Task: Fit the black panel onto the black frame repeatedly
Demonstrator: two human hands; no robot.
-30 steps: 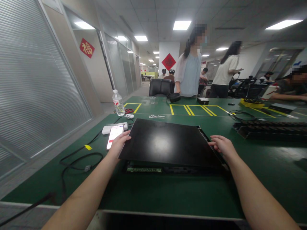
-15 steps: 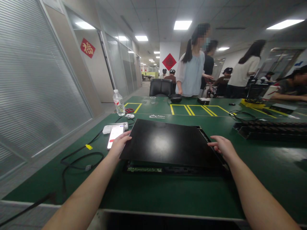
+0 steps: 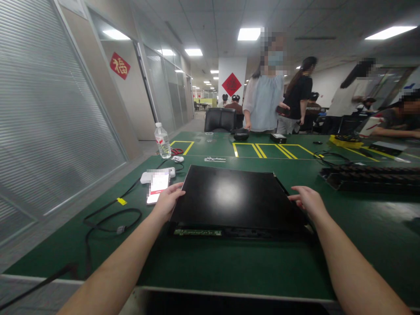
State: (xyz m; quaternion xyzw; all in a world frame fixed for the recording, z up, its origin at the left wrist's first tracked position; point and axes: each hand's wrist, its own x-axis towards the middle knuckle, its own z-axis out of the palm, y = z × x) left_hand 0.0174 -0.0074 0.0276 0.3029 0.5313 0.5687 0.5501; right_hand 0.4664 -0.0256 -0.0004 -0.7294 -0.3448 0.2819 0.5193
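Note:
A flat black metal cover panel lies over a low black chassis on the green table. My left hand grips the panel's left edge, fingers curled on top. My right hand holds its right edge, fingers bent over the side. A strip of green circuit board shows at the chassis front, under the panel's near edge.
A phone and a white power bank lie left of the panel, with black cables nearer the edge. A water bottle stands at the back left. A black tray sits at the right. Several people stand or sit beyond the table.
The panel has come down and shifted slightly right, now lying squarer over the chassis. Both hands moved with it. The people behind have walked about.

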